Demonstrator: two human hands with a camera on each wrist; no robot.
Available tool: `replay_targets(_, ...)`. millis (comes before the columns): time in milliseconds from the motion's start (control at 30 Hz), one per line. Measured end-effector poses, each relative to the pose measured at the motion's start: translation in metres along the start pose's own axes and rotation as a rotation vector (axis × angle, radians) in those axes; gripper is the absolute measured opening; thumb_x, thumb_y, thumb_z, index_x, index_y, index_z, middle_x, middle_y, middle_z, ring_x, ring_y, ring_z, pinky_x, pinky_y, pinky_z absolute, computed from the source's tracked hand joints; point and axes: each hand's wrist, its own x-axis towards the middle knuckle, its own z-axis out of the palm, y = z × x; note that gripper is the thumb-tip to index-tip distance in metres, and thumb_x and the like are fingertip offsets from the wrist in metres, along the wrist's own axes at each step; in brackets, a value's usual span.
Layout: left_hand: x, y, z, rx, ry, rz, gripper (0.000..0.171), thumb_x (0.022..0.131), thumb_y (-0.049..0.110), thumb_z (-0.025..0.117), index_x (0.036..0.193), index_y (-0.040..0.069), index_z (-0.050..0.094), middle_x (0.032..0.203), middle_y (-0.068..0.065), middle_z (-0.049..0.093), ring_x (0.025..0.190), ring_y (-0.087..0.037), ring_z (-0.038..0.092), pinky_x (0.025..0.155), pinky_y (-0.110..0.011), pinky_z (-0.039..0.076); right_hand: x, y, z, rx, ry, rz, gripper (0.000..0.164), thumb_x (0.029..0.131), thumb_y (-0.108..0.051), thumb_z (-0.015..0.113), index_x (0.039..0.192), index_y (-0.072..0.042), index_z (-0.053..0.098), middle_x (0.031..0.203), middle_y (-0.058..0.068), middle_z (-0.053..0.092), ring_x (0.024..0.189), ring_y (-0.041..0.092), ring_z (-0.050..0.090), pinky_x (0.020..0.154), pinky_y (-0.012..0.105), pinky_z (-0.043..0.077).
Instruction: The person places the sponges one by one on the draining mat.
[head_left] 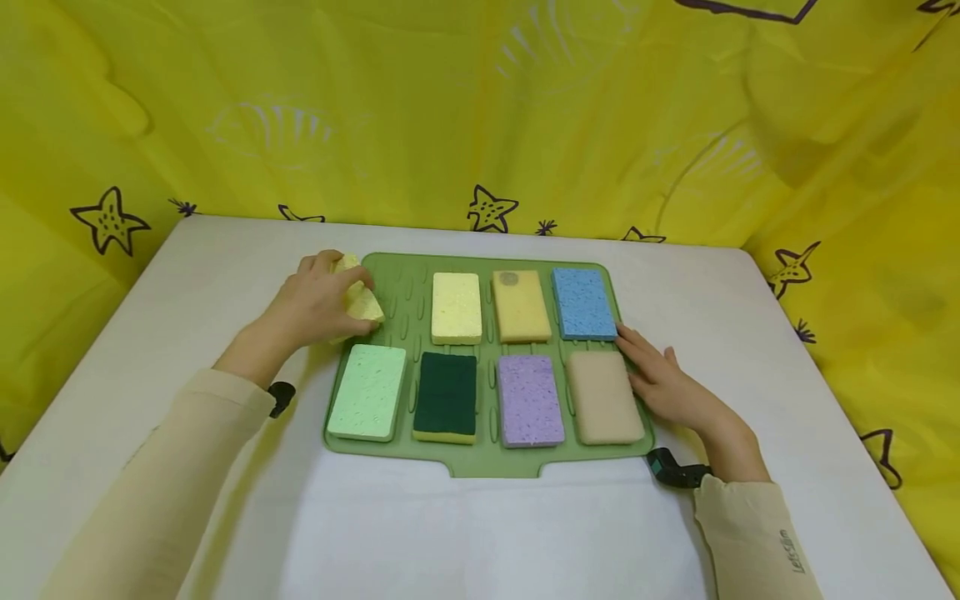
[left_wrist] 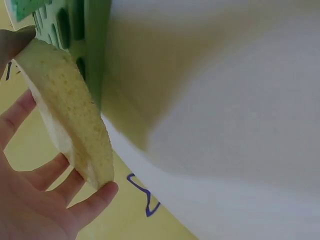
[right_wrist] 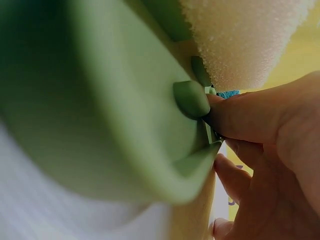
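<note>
A pale yellow sponge [left_wrist: 75, 110] is in my left hand [head_left: 311, 300], held between thumb and fingertips over the back left corner of a green ridged mat [head_left: 495, 468]. It looks bent and tilted in the head view. My right hand [head_left: 671, 392] grips the mat's right edge. The right wrist view shows the thumb [right_wrist: 255, 115] over the raised rim and fingers outside it. A blue sponge [head_left: 583, 304] and a beige sponge [head_left: 604, 397] lie beside that hand. Below the left hand, a mint green sponge [head_left: 368, 392] rests on the mat.
Along the mat's back row lie another pale yellow sponge [head_left: 457, 307] and a tan sponge [head_left: 521, 305] with a round grey mark. A dark green sponge [head_left: 446, 396] and a purple sponge [head_left: 530, 400] sit in front. Behind the white table [head_left: 465, 533] hangs a yellow curtain [head_left: 420, 125].
</note>
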Motion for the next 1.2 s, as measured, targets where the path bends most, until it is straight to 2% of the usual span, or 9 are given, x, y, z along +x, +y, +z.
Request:
replay_targets(133,0.004,0.007,0.003,0.007,-0.024,0.038,0.045,0.078,0.042,0.077,0.116,0.022,0.063,0.151,-0.029,0.030,0.134,-0.055,0.032,0.095,-0.072,0.042,0.002,-0.001,0.000,-0.001,-0.002,-0.005,0.056,0.102,-0.002,0.042,0.152,0.012,0.021,0.164,0.028,0.007,0.150,0.052,0.001,0.111,0.075,-0.013)
replay_targets(367,0.011,0.014,0.007,-0.024,-0.087,0.134,0.042,0.080,0.038,0.080,0.116,0.024,0.063,0.158,-0.024,0.025,0.143,-0.050,0.024,0.106,-0.069,0.036,0.002,-0.003,0.001,0.000,-0.001,-0.006,0.056,0.102,-0.001,0.042,0.152,0.012,0.021,0.163,0.029,0.007,0.149,0.052,0.001,0.111,0.075,-0.014)
replay_targets(500,0.014,0.018,0.006,-0.061,-0.140,0.185,0.057,0.081,0.035,0.081,0.131,0.024,0.056,0.161,-0.022,0.022,0.147,-0.046,0.019,0.107,-0.069,0.036,0.003,-0.003,0.001,0.004,0.000,-0.005,0.055,0.102,-0.001,0.041,0.152,0.013,0.021,0.163,0.029,0.007,0.149,0.053,0.000,0.110,0.075,-0.014)
replay_targets(667,0.020,0.021,0.006,-0.114,-0.220,0.205,0.082,0.080,0.034,0.083,0.149,0.021,0.041,0.163,-0.020,0.017,0.150,-0.042,0.013,0.111,-0.068,0.032,0.002,-0.003,0.000,0.005,0.000,-0.004,0.055,0.102,-0.001,0.041,0.151,0.013,0.021,0.163,0.030,0.007,0.149,0.053,0.001,0.110,0.076,-0.014)
replay_targets(800,0.026,0.022,0.006,-0.139,-0.289,0.199,0.088,0.081,0.031,0.083,0.154,0.018,0.035,0.165,-0.019,0.015,0.152,-0.040,0.012,0.115,-0.065,0.029,0.002,-0.002,0.000,0.009,-0.001,-0.006,0.055,0.102,-0.001,0.041,0.151,0.014,0.021,0.163,0.030,0.007,0.149,0.053,0.000,0.110,0.076,-0.014)
replay_targets(900,0.029,0.022,0.006,-0.150,-0.316,0.186,0.090,0.082,0.031,0.082,0.155,0.018,0.032,0.165,-0.019,0.013,0.152,-0.040,0.012,0.115,-0.065,0.028,0.002,-0.001,-0.001,0.009,-0.001,-0.007,0.055,0.102,-0.001,0.041,0.151,0.013,0.020,0.163,0.030,0.006,0.149,0.053,-0.001,0.110,0.076,-0.015)
replay_targets(1033,0.027,0.020,0.006,-0.190,-0.300,0.171,0.093,0.082,0.036,0.081,0.157,0.019,0.028,0.166,-0.018,0.011,0.153,-0.039,0.011,0.117,-0.064,0.026,0.004,-0.001,-0.002,0.000,-0.004,-0.011,0.055,0.102,-0.001,0.041,0.152,0.013,0.020,0.163,0.029,0.006,0.149,0.053,0.000,0.110,0.075,-0.014)
replay_targets(1200,0.014,0.019,0.003,-0.259,-0.181,0.143,0.090,0.089,0.046,0.071,0.159,0.021,0.021,0.167,-0.014,0.009,0.154,-0.035,0.007,0.120,-0.062,0.020,0.005,-0.001,-0.002,-0.004,-0.004,-0.015,0.055,0.102,-0.002,0.041,0.152,0.013,0.020,0.163,0.029,0.006,0.149,0.052,0.001,0.110,0.075,-0.014)
